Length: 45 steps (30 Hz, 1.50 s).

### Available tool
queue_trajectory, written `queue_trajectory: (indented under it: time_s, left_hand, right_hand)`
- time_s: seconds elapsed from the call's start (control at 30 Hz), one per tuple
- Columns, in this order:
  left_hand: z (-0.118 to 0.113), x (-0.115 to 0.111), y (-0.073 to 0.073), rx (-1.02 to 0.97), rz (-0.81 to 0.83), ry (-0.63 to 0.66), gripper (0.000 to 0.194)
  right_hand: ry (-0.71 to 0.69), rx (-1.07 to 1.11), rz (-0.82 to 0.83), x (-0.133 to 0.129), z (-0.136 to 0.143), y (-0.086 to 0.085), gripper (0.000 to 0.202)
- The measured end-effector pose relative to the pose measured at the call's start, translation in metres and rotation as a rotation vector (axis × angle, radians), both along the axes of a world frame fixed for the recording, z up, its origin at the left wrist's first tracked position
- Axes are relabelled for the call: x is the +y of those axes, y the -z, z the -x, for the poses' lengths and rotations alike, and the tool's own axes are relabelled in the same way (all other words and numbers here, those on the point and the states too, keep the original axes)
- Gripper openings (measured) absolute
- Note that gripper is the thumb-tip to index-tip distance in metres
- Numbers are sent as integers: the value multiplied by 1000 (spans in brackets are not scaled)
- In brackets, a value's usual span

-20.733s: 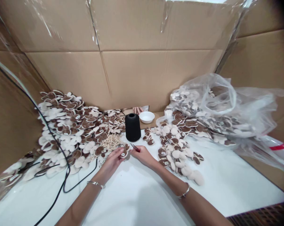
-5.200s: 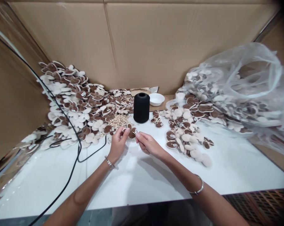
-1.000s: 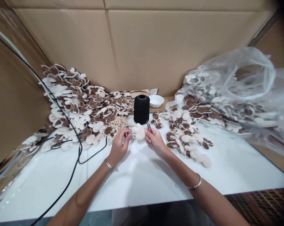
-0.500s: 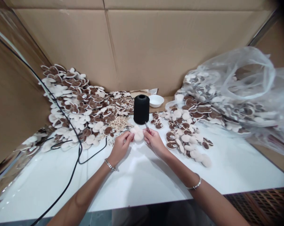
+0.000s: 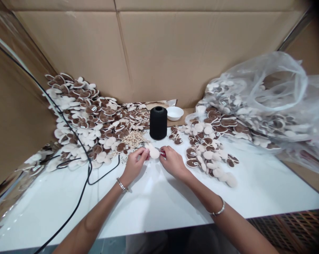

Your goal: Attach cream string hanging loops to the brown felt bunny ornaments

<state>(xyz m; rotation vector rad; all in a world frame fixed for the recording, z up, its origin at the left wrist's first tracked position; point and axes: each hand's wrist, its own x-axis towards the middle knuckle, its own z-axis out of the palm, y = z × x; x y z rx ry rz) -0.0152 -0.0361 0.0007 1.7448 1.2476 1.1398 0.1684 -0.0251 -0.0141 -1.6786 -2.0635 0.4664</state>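
Observation:
My left hand [image 5: 136, 163] pinches a cream, fluffy plush piece [image 5: 153, 152] with rounded lobes, held just above the table. My right hand [image 5: 173, 161] is closed around a small tool with a red handle [image 5: 162, 153]. Its metal tip points left and meets the right edge of the plush piece; the exact kind of tool is hard to make out. Straight behind the hands stands a black thread cone [image 5: 158, 123]. A heap of short beige cords [image 5: 133, 138] lies just beyond my left hand.
At left rises a large pile of brown and cream plush pieces [image 5: 87, 116]. More plush pieces with cord bows [image 5: 207, 155] lie at right, before a clear plastic bag [image 5: 278, 84] of them. A white bowl [image 5: 175, 113] sits behind the cone. Black cables [image 5: 89, 165] cross the left side.
The tool in my right hand has swung from pointing up and away to pointing left against the plush piece. The plush piece has tilted and shifted slightly left.

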Motion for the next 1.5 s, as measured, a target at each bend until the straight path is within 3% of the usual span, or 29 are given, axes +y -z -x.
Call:
queue_trajectory:
  time_s: [0.1,0.2,0.3,0.4,0.5,0.7,0.9,1.07,1.23,1.5]
  left_hand:
    - [0,0,0,3,0,-2,33]
    - [0,1,1,13,-14,-26,33]
    - [0,1,3,27,-40,-37,32]
    - [0,1,4,30,-49,-7,28]
    - [-1,0,5,37,-50,28,28]
    - [-5,-3,4,18,-40,60,29]
    - [-7,-4,5,-51,8,55,32]
    - [-6,-2,6,-75,9,32,32]
    - [-5,0,1,-1,-138,13,27]
    - [-6,-4,-4,-8,-189,83,24]
  right_hand:
    - [-15,-74,-131,0,1,0,21]
    - [-41,40,-243,-1,1,-7,24]
    - [-219,207,-277,-5,3,-16,26]
    - [-317,222,-261,-9,8,-16,31]
    - [-326,346,-166,-10,12,-9,25]
    - [-232,845,182,-4,17,6,28]
    - [-151,1206,485,1,21,9,29]
    - [-121,1154,437,1,22,9,31]
    - [-90,1077,374,-2,23,7,34]
    - [-165,1123,495,-4,23,7,45]
